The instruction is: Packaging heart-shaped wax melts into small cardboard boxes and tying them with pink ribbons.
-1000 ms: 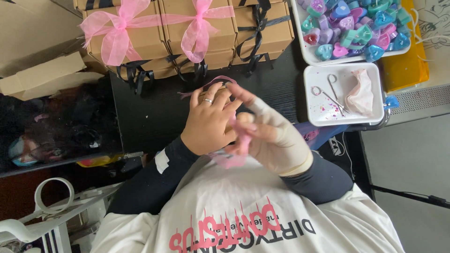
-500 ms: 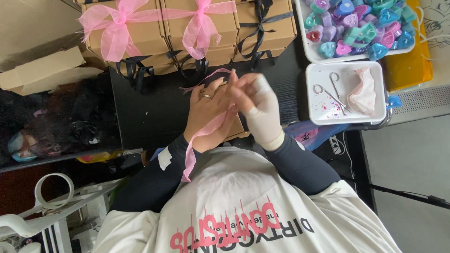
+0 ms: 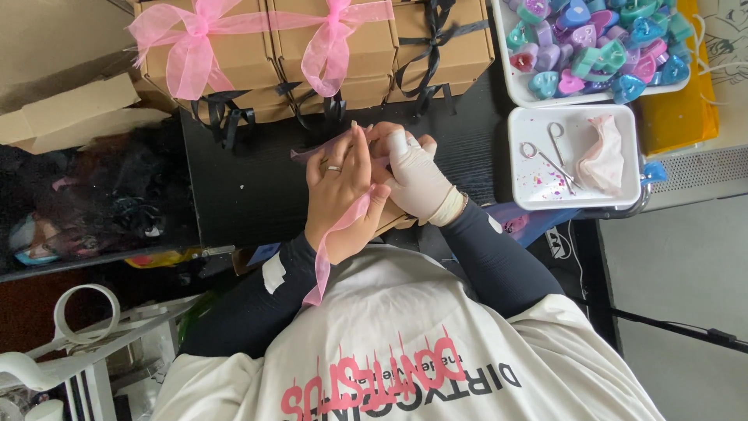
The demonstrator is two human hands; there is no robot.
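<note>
— Pinched in what?

— Gloved right hand was closed on the pink ribbon. Left hand lay over it, fingers straight; whether it gripped, I couldn't tell.

— Where was the ribbon?

— Across the left hand, tail hanging near the chest, over a small brown box on the black table.

— Step?

— Wrapping, I'd judge; no bow yet. Next calls for a taut ribbon.

— Around?

— Tied boxes far; white tray right.

A ring is worn on the left hand; the right hand is covered by a pale glove. Dark long sleeves are worn under a white printed shirt.
</note>
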